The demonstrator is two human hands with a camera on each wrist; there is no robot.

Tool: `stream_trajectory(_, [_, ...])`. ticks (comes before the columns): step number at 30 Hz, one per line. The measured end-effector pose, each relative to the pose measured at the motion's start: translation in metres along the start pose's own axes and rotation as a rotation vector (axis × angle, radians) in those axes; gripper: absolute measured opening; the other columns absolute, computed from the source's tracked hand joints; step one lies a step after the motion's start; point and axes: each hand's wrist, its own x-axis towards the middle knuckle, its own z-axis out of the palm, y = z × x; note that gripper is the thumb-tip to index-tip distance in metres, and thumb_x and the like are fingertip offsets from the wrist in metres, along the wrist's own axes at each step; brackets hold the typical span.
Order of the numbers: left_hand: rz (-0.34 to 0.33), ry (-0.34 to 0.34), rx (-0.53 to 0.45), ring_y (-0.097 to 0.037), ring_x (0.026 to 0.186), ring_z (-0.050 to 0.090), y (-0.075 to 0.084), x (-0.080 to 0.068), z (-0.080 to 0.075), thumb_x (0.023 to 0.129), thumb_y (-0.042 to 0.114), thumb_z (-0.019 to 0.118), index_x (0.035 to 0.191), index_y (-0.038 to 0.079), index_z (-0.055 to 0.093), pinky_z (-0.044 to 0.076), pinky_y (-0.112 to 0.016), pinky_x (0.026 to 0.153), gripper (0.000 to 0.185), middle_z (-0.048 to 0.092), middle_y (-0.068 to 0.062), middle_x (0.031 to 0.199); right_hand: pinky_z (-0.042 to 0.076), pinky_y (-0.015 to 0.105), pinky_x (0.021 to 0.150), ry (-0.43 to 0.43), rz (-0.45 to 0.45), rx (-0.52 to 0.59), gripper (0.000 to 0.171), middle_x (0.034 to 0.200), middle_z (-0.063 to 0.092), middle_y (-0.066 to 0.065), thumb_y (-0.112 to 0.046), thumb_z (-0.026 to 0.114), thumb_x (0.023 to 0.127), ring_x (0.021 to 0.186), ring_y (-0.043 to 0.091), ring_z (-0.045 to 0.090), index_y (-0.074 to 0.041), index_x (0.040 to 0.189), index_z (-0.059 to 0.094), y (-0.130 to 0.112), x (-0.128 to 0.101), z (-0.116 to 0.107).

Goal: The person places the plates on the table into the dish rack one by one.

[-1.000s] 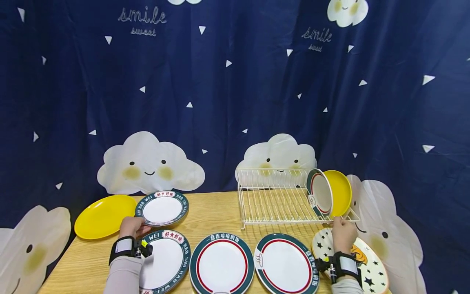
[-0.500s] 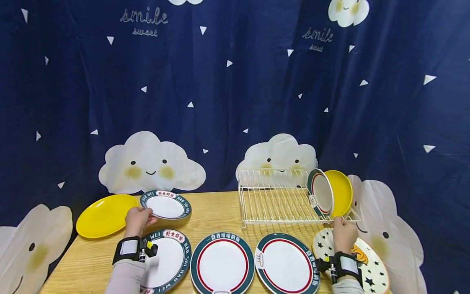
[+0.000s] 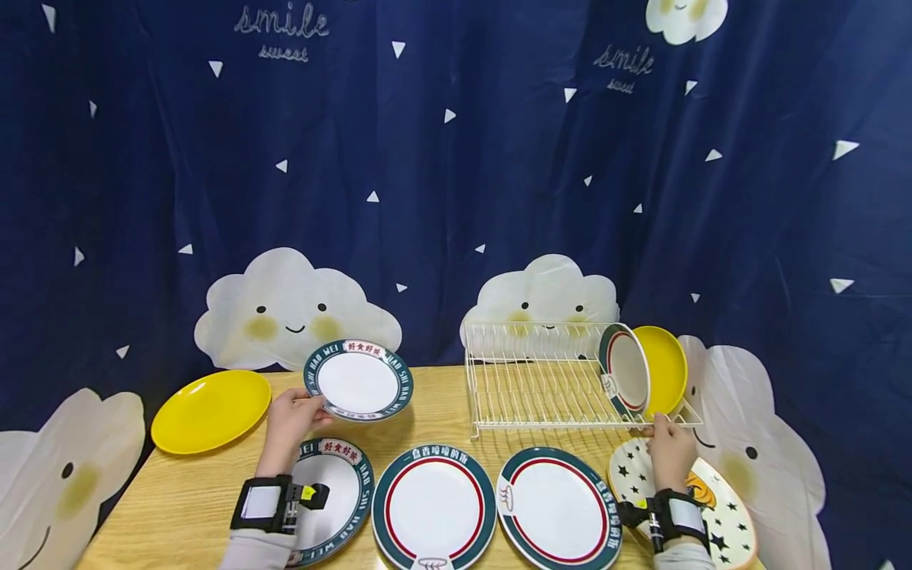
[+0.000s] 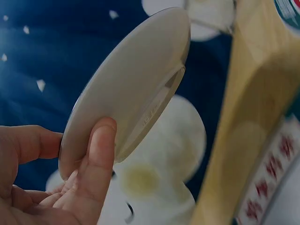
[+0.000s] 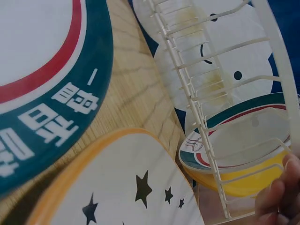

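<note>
My left hand (image 3: 290,423) pinches the near left edge of a white plate with a dark green lettered rim (image 3: 359,380), held up off the table. The left wrist view shows the underside of this raised plate (image 4: 136,84), thumb on one face and fingers on the other. With curled fingers, my right hand (image 3: 671,455) holds the front rail of a white wire dish rack (image 3: 541,388) near its right corner. In the rack's right end stand a green-rimmed plate (image 3: 627,368) and a yellow plate (image 3: 666,368), both tilted. Only the right fingertips (image 5: 272,194) show in the right wrist view.
A yellow plate (image 3: 210,412) lies at the back left of the wooden table (image 3: 171,499). Along the front lie a lettered plate (image 3: 331,507), two red-ringed plates (image 3: 433,507) and a star-patterned plate (image 3: 720,507), partly under my right arm. A dark blue curtain (image 3: 427,198) hangs behind.
The left hand has lifted the green-rimmed plate from the table's back and carried it to the right. The right hand has stayed at the rack. The head view has tilted slightly.
</note>
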Motion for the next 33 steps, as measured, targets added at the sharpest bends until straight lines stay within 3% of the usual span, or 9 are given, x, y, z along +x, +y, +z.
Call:
stream_trajectory(3, [0.049, -0.047, -0.052, -0.02, 0.068, 0.065, 0.007, -0.008, 0.005, 0.086, 0.018, 0.057, 0.115, -0.005, 0.043, 0.057, -0.032, 0.068, 0.039, 0.064, -0.018, 0.088, 0.034, 0.031, 0.039, -0.02, 0.025, -0.01, 0.058, 0.045, 0.049, -0.006, -0.047, 0.041, 0.09, 0.041, 0.009, 0.044, 0.004, 0.076, 0.064, -0.003, -0.003, -0.003])
stream_trajectory(7, [0.066, -0.08, -0.092, -0.02, 0.069, 0.066, 0.016, -0.018, 0.017, 0.087, 0.018, 0.057, 0.115, -0.001, 0.045, 0.057, -0.03, 0.068, 0.036, 0.065, -0.014, 0.087, 0.034, 0.024, 0.038, 0.039, -0.009, 0.033, 0.059, 0.043, 0.046, -0.011, -0.049, 0.043, 0.089, 0.039, 0.004, 0.044, 0.004, 0.074, 0.064, -0.015, -0.012, -0.001])
stream_trajectory(10, [0.031, -0.09, -0.09, -0.024, 0.074, 0.067, 0.026, -0.027, 0.032, 0.088, 0.015, 0.055, 0.115, -0.002, 0.044, 0.057, -0.029, 0.068, 0.034, 0.065, -0.016, 0.09, 0.032, 0.022, 0.038, 0.096, -0.066, 0.088, 0.057, 0.042, 0.047, -0.012, -0.047, 0.048, 0.088, 0.039, 0.001, 0.042, 0.003, 0.067, 0.063, -0.028, -0.022, 0.005])
stream_trajectory(14, [0.028, -0.119, -0.125, -0.025, 0.073, 0.067, 0.028, -0.034, 0.053, 0.087, 0.012, 0.055, 0.112, 0.0, 0.045, 0.057, -0.031, 0.068, 0.03, 0.065, -0.016, 0.088, 0.03, 0.021, 0.041, 0.076, -0.172, 0.106, 0.054, 0.043, 0.05, -0.006, -0.047, 0.05, 0.087, 0.042, 0.004, 0.041, -0.001, 0.061, 0.062, -0.052, -0.04, 0.019])
stream_trajectory(17, [0.043, -0.147, -0.151, -0.022, 0.071, 0.066, 0.027, -0.039, 0.069, 0.086, 0.012, 0.056, 0.112, 0.002, 0.046, 0.057, -0.035, 0.071, 0.029, 0.064, -0.017, 0.088, 0.029, 0.026, 0.04, -0.003, -0.218, 0.132, 0.051, 0.045, 0.051, 0.0, -0.046, 0.05, 0.087, 0.043, 0.009, 0.041, -0.004, 0.061, 0.061, -0.069, -0.054, 0.032])
stream_trajectory(20, [0.062, -0.182, -0.184, -0.021, 0.069, 0.066, 0.025, -0.045, 0.083, 0.086, 0.012, 0.057, 0.111, 0.003, 0.047, 0.057, -0.037, 0.071, 0.029, 0.064, -0.017, 0.087, 0.027, 0.035, 0.039, -0.109, -0.223, 0.227, 0.047, 0.046, 0.053, 0.003, -0.042, 0.053, 0.087, 0.043, 0.013, 0.044, -0.004, 0.061, 0.06, -0.065, -0.057, 0.055])
stream_trajectory(25, [0.088, -0.266, -0.229, -0.02, 0.07, 0.066, 0.024, -0.057, 0.104, 0.086, 0.01, 0.057, 0.112, 0.0, 0.048, 0.056, -0.042, 0.073, 0.029, 0.063, -0.018, 0.086, 0.03, 0.034, 0.036, -0.306, -0.31, 0.213, 0.045, 0.048, 0.054, -0.003, -0.047, 0.048, 0.088, 0.041, 0.013, 0.044, -0.012, 0.062, 0.061, -0.032, -0.055, 0.099])
stream_trajectory(28, [0.092, -0.333, -0.248, -0.02, 0.071, 0.066, 0.023, -0.063, 0.114, 0.087, 0.009, 0.056, 0.114, -0.002, 0.047, 0.056, -0.04, 0.072, 0.031, 0.062, -0.021, 0.087, 0.03, 0.035, 0.034, -0.412, -0.344, 0.178, 0.047, 0.047, 0.053, -0.004, -0.048, 0.044, 0.089, 0.039, 0.011, 0.042, -0.014, 0.061, 0.06, -0.039, -0.071, 0.102])
stream_trajectory(33, [0.088, -0.42, -0.266, -0.021, 0.073, 0.066, 0.019, -0.072, 0.126, 0.088, 0.01, 0.055, 0.118, -0.004, 0.043, 0.057, -0.034, 0.068, 0.035, 0.061, -0.024, 0.09, 0.03, 0.033, 0.034, -0.569, -0.24, 0.213, 0.052, 0.051, 0.054, 0.01, -0.045, 0.047, 0.09, 0.041, 0.018, 0.042, -0.003, 0.061, 0.057, -0.092, -0.113, 0.073])
